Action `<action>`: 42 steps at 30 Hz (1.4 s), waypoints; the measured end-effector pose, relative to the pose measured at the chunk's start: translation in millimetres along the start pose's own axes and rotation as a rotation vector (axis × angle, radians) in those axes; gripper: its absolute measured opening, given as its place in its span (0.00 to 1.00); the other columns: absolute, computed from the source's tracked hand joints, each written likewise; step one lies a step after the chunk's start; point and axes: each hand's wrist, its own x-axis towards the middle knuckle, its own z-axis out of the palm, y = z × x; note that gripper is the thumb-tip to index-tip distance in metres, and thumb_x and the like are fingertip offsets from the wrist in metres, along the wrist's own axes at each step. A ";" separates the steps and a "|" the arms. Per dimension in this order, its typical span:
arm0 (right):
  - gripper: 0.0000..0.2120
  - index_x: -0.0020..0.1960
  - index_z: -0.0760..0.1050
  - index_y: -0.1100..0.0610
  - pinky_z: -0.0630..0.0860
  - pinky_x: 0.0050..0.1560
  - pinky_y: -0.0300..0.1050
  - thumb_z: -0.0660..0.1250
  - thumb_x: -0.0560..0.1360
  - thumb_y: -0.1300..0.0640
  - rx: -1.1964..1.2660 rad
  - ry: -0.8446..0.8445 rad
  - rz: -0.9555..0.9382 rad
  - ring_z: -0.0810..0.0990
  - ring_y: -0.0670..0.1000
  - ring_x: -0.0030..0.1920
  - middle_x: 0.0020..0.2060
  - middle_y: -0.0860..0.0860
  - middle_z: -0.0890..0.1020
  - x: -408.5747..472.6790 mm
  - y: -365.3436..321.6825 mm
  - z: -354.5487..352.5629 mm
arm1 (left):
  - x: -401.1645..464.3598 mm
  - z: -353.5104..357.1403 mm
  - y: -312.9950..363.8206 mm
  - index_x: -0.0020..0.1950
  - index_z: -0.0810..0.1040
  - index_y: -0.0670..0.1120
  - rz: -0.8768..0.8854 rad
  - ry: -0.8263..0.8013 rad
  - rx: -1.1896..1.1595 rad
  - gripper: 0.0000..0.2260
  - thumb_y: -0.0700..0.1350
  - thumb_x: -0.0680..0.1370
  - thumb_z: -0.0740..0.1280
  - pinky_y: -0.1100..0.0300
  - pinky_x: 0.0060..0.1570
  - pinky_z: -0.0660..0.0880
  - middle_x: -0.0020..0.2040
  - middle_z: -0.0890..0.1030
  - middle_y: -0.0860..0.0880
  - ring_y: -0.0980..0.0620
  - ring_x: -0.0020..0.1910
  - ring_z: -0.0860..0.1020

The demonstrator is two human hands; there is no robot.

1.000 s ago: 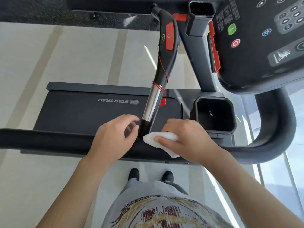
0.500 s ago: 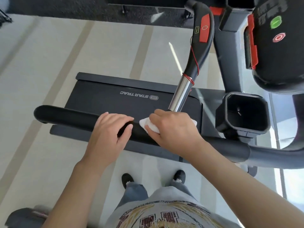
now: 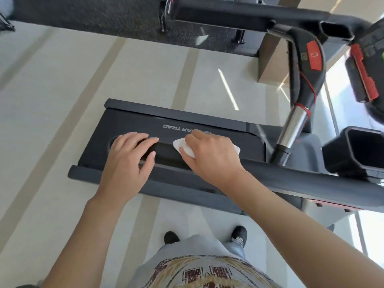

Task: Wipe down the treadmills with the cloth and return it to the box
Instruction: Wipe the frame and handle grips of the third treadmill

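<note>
Now I'm looking straight down at the padded black side handrail of the dark grey treadmill, and both hands are on it near its free end. My right hand grips the small folded white cloth, fingers curled over the wad and pressing it onto the rail's top; a corner of cloth pokes out on the far side of the hand too. That grip looks chosen to keep the cloth bunched, so I judge the pressure lands on the rail rather than sliding off its round surface. My left hand rests just beside it, fingers bent over the rail's end and holding nothing loose, I'd say to steady me as I lean over. Beyond the rail sits the belt deck with its white lettering. At the right stand the black upright grip bar with red button and a square black cup holder. No box is in view, so I judge wiping is under way, with the return to come.
</note>
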 end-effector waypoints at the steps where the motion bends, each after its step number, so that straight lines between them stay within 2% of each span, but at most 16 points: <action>1: 0.14 0.37 0.72 0.56 0.64 0.23 0.42 0.72 0.76 0.52 -0.011 0.012 -0.008 0.72 0.54 0.26 0.31 0.49 0.72 9.7 -16.2 6.3 | -3.5 -7.0 -15.1 0.72 0.80 0.48 -0.020 0.011 -0.004 0.18 0.50 0.85 0.60 0.42 0.73 0.68 0.69 0.79 0.48 0.43 0.72 0.73; 4: 0.14 0.37 0.73 0.56 0.60 0.25 0.41 0.73 0.76 0.52 -0.021 0.051 -0.016 0.70 0.52 0.26 0.31 0.49 0.73 27.2 -39.0 15.3 | -5.1 -16.7 -34.9 0.75 0.77 0.50 -0.061 -0.011 -0.046 0.19 0.51 0.85 0.62 0.43 0.71 0.72 0.72 0.76 0.49 0.45 0.72 0.72; 6: 0.15 0.37 0.72 0.56 0.59 0.25 0.41 0.74 0.75 0.52 -0.004 0.076 -0.031 0.65 0.51 0.27 0.31 0.49 0.72 42.4 -59.6 23.4 | -9.4 -23.7 -49.9 0.77 0.74 0.51 -0.099 -0.053 -0.085 0.20 0.50 0.85 0.64 0.45 0.69 0.73 0.74 0.74 0.50 0.46 0.72 0.71; 8: 0.15 0.36 0.72 0.56 0.58 0.26 0.41 0.74 0.75 0.52 0.008 0.072 -0.042 0.63 0.51 0.28 0.31 0.49 0.72 57.8 -79.7 31.4 | -13.3 -29.3 -63.5 0.77 0.73 0.50 -0.129 -0.069 -0.107 0.21 0.50 0.84 0.66 0.46 0.68 0.75 0.73 0.75 0.51 0.47 0.70 0.73; 14: 0.14 0.37 0.73 0.57 0.65 0.23 0.42 0.73 0.76 0.53 0.044 0.049 -0.107 0.67 0.53 0.25 0.31 0.50 0.73 92.6 -116.9 46.3 | -31.1 -46.3 -98.8 0.74 0.75 0.47 -0.314 -0.057 -0.111 0.19 0.51 0.84 0.67 0.48 0.67 0.75 0.71 0.78 0.50 0.47 0.70 0.75; 17: 0.14 0.36 0.72 0.56 0.62 0.23 0.40 0.75 0.72 0.54 0.020 -0.029 -0.171 0.65 0.52 0.25 0.31 0.49 0.71 108.6 -134.9 51.5 | -45.2 -57.0 -112.7 0.73 0.76 0.47 -0.395 -0.023 -0.125 0.18 0.51 0.84 0.66 0.48 0.67 0.75 0.71 0.78 0.49 0.47 0.70 0.74; 20: 0.18 0.30 0.67 0.54 0.52 0.26 0.37 0.77 0.67 0.58 -0.091 -0.175 -0.263 0.63 0.51 0.22 0.28 0.48 0.66 129.8 -162.2 62.5 | -60.2 -66.7 -127.3 0.73 0.76 0.48 -0.481 0.006 -0.135 0.18 0.51 0.85 0.66 0.49 0.66 0.76 0.71 0.78 0.51 0.48 0.70 0.74; 22: 0.21 0.30 0.62 0.54 0.49 0.27 0.38 0.73 0.70 0.59 -0.159 -0.296 -0.331 0.60 0.50 0.22 0.28 0.47 0.64 144.4 -181.6 71.3 | -68.6 -74.0 -138.5 0.73 0.76 0.49 -0.537 0.033 -0.125 0.17 0.52 0.85 0.65 0.51 0.66 0.75 0.71 0.77 0.51 0.49 0.70 0.73; 24: 0.15 0.33 0.66 0.54 0.56 0.29 0.40 0.66 0.77 0.56 -0.129 -0.382 -0.376 0.64 0.50 0.25 0.32 0.47 0.67 159.7 -196.2 85.2 | -73.5 -83.5 -149.6 0.73 0.76 0.49 -0.595 0.064 -0.102 0.17 0.52 0.85 0.64 0.52 0.67 0.74 0.72 0.77 0.51 0.50 0.71 0.73; 26: 0.13 0.38 0.72 0.56 0.63 0.32 0.42 0.62 0.80 0.53 -0.007 -0.445 -0.350 0.69 0.52 0.30 0.36 0.48 0.72 176.5 -210.2 92.5 | -76.8 -96.1 -159.8 0.74 0.76 0.49 -0.656 0.103 -0.084 0.18 0.52 0.85 0.63 0.50 0.68 0.74 0.72 0.77 0.52 0.49 0.70 0.72; 27: 0.13 0.38 0.72 0.56 0.64 0.33 0.43 0.62 0.80 0.52 0.039 -0.456 -0.357 0.71 0.52 0.31 0.37 0.48 0.72 184.0 -218.7 92.4 | -78.8 -102.6 -164.6 0.73 0.76 0.49 -0.680 0.126 -0.076 0.18 0.52 0.85 0.63 0.48 0.68 0.74 0.71 0.77 0.52 0.49 0.70 0.73; 30: 0.17 0.34 0.64 0.54 0.66 0.33 0.44 0.61 0.80 0.50 0.130 -0.475 -0.423 0.69 0.51 0.31 0.35 0.48 0.68 201.6 -244.0 89.2 | -84.2 -120.9 -177.2 0.72 0.77 0.48 -0.743 0.206 -0.041 0.17 0.52 0.85 0.64 0.47 0.67 0.74 0.69 0.78 0.51 0.48 0.68 0.74; 34: 0.17 0.35 0.65 0.54 0.68 0.35 0.45 0.61 0.80 0.49 0.244 -0.554 -0.485 0.70 0.51 0.32 0.36 0.47 0.69 218.9 -276.9 89.0 | -101.4 -134.7 -185.5 0.70 0.78 0.49 -0.856 0.300 -0.017 0.15 0.50 0.85 0.66 0.47 0.65 0.74 0.67 0.78 0.52 0.48 0.68 0.73; 38: 0.21 0.33 0.59 0.51 0.61 0.32 0.45 0.65 0.78 0.45 0.376 -0.548 -0.516 0.66 0.51 0.31 0.33 0.47 0.67 231.7 -311.5 98.5 | -126.0 -140.8 -198.8 0.70 0.78 0.50 -0.980 0.367 -0.001 0.15 0.51 0.85 0.66 0.43 0.62 0.76 0.68 0.78 0.53 0.48 0.67 0.72; 40: 0.19 0.34 0.63 0.51 0.64 0.32 0.45 0.65 0.78 0.45 0.443 -0.544 -0.519 0.69 0.51 0.33 0.34 0.47 0.70 236.9 -328.6 103.0 | -138.2 -145.2 -206.6 0.71 0.78 0.50 -1.039 0.378 -0.003 0.15 0.52 0.84 0.66 0.42 0.62 0.76 0.68 0.77 0.53 0.48 0.66 0.73; 42: 0.15 0.39 0.70 0.52 0.71 0.37 0.46 0.65 0.78 0.44 0.493 -0.549 -0.534 0.74 0.51 0.37 0.38 0.47 0.74 244.2 -345.6 106.5 | -147.7 -151.8 -217.0 0.71 0.77 0.50 -1.080 0.407 -0.007 0.16 0.52 0.84 0.66 0.42 0.62 0.76 0.68 0.77 0.54 0.48 0.65 0.73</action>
